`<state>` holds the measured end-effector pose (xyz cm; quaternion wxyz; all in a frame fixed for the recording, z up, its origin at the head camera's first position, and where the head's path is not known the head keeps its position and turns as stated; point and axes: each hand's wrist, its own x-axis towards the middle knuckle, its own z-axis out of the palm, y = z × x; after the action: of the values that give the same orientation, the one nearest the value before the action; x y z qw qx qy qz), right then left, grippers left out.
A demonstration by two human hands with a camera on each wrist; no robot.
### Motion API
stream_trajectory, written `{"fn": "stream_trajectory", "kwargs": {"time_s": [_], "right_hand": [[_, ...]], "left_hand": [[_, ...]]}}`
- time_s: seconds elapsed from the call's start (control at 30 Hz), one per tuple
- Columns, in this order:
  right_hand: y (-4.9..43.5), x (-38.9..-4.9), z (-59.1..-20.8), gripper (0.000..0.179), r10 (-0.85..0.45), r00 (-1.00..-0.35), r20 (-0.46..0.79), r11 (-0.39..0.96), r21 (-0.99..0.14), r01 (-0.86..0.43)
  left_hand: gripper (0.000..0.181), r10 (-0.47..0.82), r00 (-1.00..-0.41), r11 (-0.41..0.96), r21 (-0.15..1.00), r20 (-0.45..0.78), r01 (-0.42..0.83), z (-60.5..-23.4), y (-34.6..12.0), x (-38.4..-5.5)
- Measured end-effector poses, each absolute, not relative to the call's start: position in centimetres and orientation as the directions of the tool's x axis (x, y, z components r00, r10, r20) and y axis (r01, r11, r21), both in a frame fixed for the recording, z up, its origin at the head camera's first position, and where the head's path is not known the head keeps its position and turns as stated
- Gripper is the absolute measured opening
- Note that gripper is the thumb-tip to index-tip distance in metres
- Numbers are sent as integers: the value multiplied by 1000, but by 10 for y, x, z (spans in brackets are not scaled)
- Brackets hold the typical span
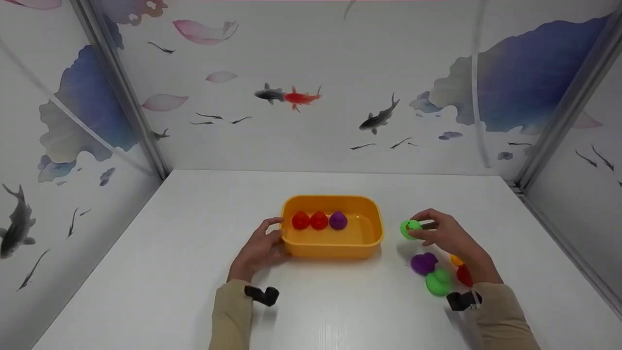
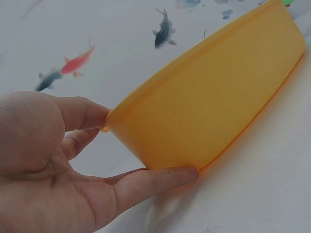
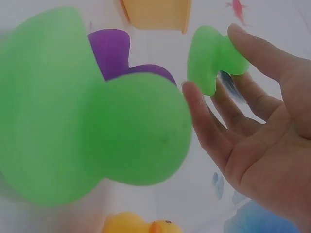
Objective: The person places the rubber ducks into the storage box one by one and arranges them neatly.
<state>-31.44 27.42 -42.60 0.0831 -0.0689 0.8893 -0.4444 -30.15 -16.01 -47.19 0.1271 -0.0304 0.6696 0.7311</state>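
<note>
My left hand [image 1: 262, 250] grips the left end of a yellow plastic basin [image 1: 335, 251], with fingertips at its rim. In the left wrist view, another finger [image 2: 160, 182] lies along the basin's lower edge. Inside the basin sit two red toys [image 1: 301, 220] and a purple toy [image 1: 338, 220] in a row. To the right of the basin, my right hand [image 1: 444, 233] pinches a small green rubber duck [image 1: 408, 228] above the table. The right wrist view shows this green duck [image 3: 204, 58] between thumb and fingertips.
Below my right hand, a purple duck [image 1: 423, 264] and another green duck [image 1: 439, 283] lie on the white table [image 1: 340, 306]. A yellow duck [image 3: 129, 224] and a red toy [image 1: 464, 275] are partly hidden by my right forearm. Patterned walls [image 1: 330, 48] enclose the table.
</note>
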Motion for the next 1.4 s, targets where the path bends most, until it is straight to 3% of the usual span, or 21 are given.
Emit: {"fn": "stream_trajectory", "kwargs": {"time_s": [0.5,1.03,1.4], "right_hand": [[258,-315,-432,44,-286,-958,30,521,-834,-182],[241,-313,-430,54,-243,-970,-25,514,-851,-107],[230,-313,-426,47,-207,-978,2,471,-876,-102]], "left_hand": [[44,149,-964,-68,971,-218,-230,-473,-160,-301],[44,123,-966,7,973,-229,-230,-474,-161,-302],[45,111,-960,-3,966,-255,-257,-475,-161,-304]]}}
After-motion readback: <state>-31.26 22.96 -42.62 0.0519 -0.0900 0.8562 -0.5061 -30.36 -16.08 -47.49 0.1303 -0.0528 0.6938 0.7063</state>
